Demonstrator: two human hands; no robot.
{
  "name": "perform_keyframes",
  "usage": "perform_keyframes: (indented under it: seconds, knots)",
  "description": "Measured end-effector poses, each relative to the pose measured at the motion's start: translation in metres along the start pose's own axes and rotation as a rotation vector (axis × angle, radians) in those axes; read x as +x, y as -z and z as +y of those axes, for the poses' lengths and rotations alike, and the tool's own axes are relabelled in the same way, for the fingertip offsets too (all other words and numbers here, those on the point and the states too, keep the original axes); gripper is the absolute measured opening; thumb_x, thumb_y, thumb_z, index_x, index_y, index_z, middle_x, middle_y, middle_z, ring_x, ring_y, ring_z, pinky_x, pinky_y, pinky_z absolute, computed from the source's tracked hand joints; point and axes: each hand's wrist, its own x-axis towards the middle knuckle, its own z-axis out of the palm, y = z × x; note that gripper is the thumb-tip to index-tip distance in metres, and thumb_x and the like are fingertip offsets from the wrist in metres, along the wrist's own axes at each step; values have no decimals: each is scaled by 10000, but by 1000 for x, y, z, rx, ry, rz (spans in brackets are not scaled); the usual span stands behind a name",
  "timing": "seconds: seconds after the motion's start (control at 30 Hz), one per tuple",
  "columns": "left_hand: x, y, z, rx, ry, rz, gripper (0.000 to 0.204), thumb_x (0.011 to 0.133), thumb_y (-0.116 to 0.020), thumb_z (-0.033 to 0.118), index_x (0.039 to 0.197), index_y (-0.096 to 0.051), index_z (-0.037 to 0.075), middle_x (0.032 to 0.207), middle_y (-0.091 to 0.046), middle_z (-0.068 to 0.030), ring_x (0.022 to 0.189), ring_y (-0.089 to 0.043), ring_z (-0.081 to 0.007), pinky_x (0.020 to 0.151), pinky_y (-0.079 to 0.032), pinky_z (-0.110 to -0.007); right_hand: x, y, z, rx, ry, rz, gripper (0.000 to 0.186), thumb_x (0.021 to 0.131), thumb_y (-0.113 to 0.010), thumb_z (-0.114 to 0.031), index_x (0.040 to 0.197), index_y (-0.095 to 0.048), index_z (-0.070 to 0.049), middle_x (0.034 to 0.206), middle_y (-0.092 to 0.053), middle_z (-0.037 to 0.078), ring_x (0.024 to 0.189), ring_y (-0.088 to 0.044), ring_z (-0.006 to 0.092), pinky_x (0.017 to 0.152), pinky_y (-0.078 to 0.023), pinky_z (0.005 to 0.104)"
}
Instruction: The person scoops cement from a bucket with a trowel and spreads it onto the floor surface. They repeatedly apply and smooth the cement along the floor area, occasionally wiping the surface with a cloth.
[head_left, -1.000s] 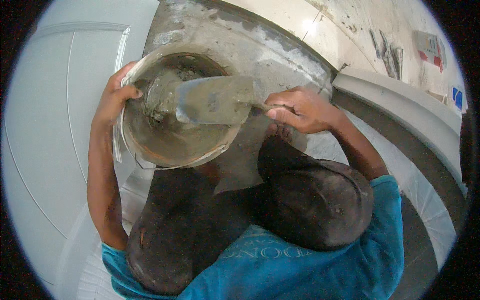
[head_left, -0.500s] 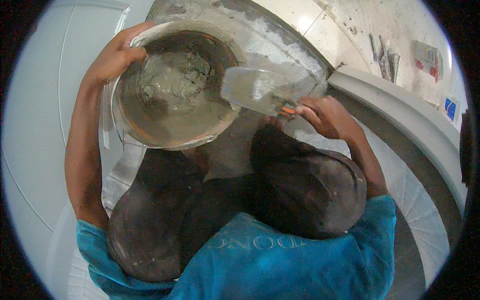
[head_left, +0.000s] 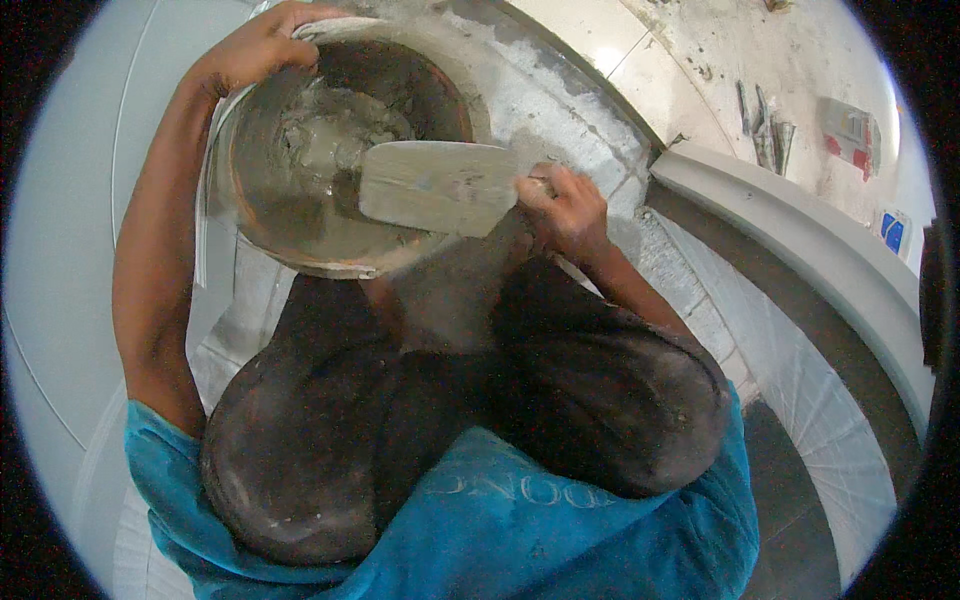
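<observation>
1. Two hands are busy: my left hand [head_left: 262, 48] is clenched over the far rim of the bowl [head_left: 300, 255], and my right hand [head_left: 562, 208] is closed around the handle of the trowel [head_left: 438, 186].
2. That bowl is tilted up in front of my knees, with wet grey mortar [head_left: 335, 140] heaped in its upper half; the trowel's broad flat blade lies across its right rim.
3. I judge the bowl heavy with its load and slick where mortar smears the wall, so the rim is the place to grip. Mortar looks soft and sticky; the blade looks stiff.
4. My dusty dark knees [head_left: 470, 420] crowd the space just below the bowl.
5. Well apart on the right, a grey curved ledge [head_left: 800, 250] runs past, with small tools [head_left: 765, 130] lying on the dirty floor beyond.
</observation>
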Motion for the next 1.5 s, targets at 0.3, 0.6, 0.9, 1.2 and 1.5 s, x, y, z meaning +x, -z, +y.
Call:
perform_keyframes:
  seconds: [0.3, 0.6, 0.9, 1.2, 1.5]
  knots:
    - [-14, -8, -33, -218, -13, 105, 605, 662, -549, 97, 1260, -621, 34, 1074, -654, -25, 911, -582, -122, 848, -471, -269, -74, 89, 8, 138, -226, -24, 278, 783, -747, -138, 1030, -665, -42, 911, -664, 120, 746, -647, 296, 635, -506, 364]
    - [-56, -27, -37, -364, 88, 255, 578, 671, -584, 47, 1248, -619, 22, 1093, -663, -39, 992, -602, -145, 911, -476, -290, 51, 93, -40, 1038, -443, -635, 266, 899, -580, -253, 1036, -624, -29, 776, -615, 163, 706, -594, 297, 679, -471, 397]
    - [-94, -53, -28, -59, 282, 607, 621, 854, -719, 410, 1322, -564, 33, 1187, -657, -185, 1116, -623, -288, 967, -472, -380, 127, 168, -91, 279, -84, -662, 387, 767, -629, -135, 1116, -486, -47, 974, -601, 186, 866, -631, 394, 686, -497, 498]
    - [-211, -94, 39, -69, 692, 502, 457, 940, -606, 438, 990, -624, -16, 851, -712, -197, 837, -697, -271, 757, -531, -400, 163, 219, -131, 214, -35, -544, 513, 787, -642, -90, 1265, -464, -32, 1103, -602, 204, 935, -619, 424, 779, -529, 479]
    - [-184, -97, 133, -934, 248, 608, 314, 956, -599, 356, 826, -562, 73, 710, -557, -35, 681, -584, -174, 706, -566, -409, 118, 245, -148, 1219, -698, -302, 516, 916, -651, -220, 1334, -395, -59, 1007, -541, 122, 716, -609, 202, 617, -515, 296]
